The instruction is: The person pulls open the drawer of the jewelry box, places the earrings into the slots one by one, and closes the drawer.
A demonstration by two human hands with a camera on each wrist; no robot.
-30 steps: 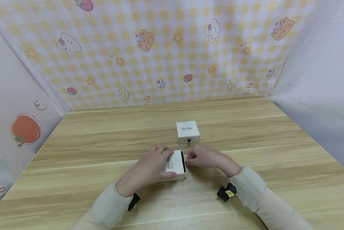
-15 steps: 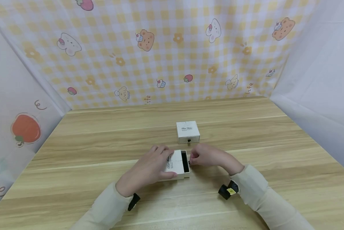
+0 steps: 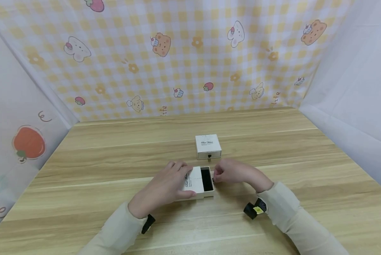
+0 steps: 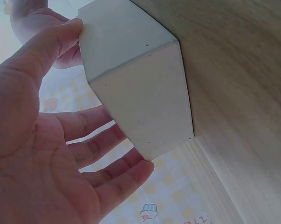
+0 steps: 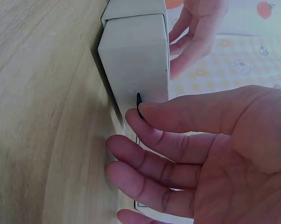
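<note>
A white drawer box with printed lettering lies on the table, its drawer partly out to the right and its inside dark. My left hand grips the box's outer sleeve from the left, thumb on the near side and fingers across to the far side; it covers part of the lettering. In the right wrist view, thumb and index finger of my right hand pinch the small black pull tab on the drawer front. The other fingers of that hand are bent loosely below the tab.
Behind the right hand stands a second white drawer box, its drawer in and its black tab facing me. The wooden table reaches back to a yellow checked cloth. White cloths hang at both sides.
The drawer has slid farther out to the right, baring more of its dark inside, as my right hand moved right with the tab. My left hand and the sleeve have stayed in place.
</note>
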